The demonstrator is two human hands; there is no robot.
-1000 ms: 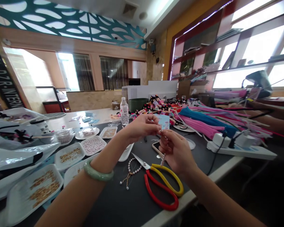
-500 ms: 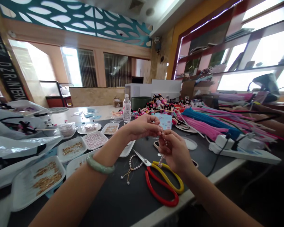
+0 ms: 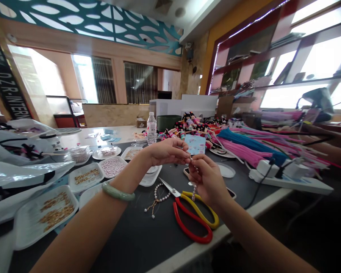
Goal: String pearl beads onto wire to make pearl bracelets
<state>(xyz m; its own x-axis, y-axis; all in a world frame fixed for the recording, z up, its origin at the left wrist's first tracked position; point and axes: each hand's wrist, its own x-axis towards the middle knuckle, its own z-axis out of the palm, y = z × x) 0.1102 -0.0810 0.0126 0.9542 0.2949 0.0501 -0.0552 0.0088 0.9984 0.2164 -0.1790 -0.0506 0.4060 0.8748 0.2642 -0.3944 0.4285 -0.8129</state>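
Both hands meet above the dark tabletop (image 3: pixel 147 242), left hand (image 3: pixel 166 152) and right hand (image 3: pixel 208 180) pinching a short pearl bead strand (image 3: pixel 193 189); bare surface lies near the front edge. White trays (image 3: pixel 31 227) of gold beads sit left.

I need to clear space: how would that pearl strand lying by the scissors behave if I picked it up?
The pearl strand lies curved on the table, so it would probably hang floppy. Its round beads look smooth, perhaps slippery. It seems light.
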